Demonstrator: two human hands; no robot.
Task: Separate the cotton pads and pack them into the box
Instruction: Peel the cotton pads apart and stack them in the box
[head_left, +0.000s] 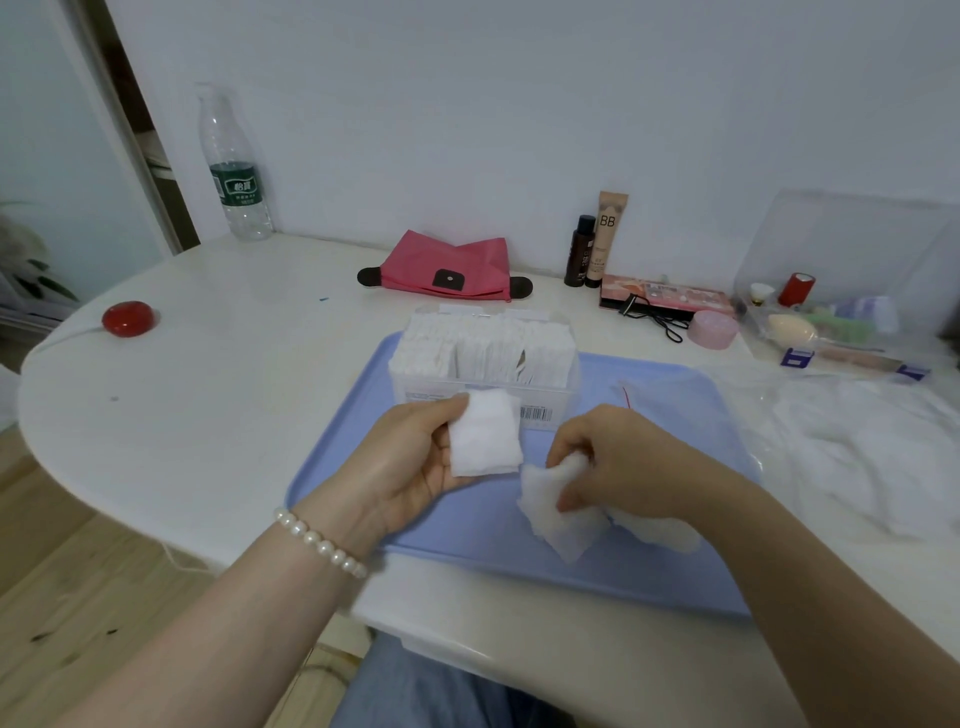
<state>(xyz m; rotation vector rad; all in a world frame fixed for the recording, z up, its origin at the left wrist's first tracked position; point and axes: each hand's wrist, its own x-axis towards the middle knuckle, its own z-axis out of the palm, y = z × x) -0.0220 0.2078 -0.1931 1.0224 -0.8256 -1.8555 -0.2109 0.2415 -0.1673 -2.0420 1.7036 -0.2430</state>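
A clear plastic box (563, 400) packed with upright white cotton pads stands at the back of a blue tray (467, 530). In front of it my left hand (410, 462) holds a small stack of square cotton pads (483, 439) between thumb and fingers, just above the tray. To its right my right hand (623, 462) pinches a loose clump of cotton pads (556, 514) that rests on the tray. More pads (660, 535) lie partly hidden under my right wrist.
A crumpled clear plastic bag (852, 447) lies right of the tray. Behind are a pink pouch (447, 265), a water bottle (234, 171), cosmetics tubes (597, 244), a pink jar (712, 330), a clear organiser (841, 291) and a red round object (128, 318) at the left.
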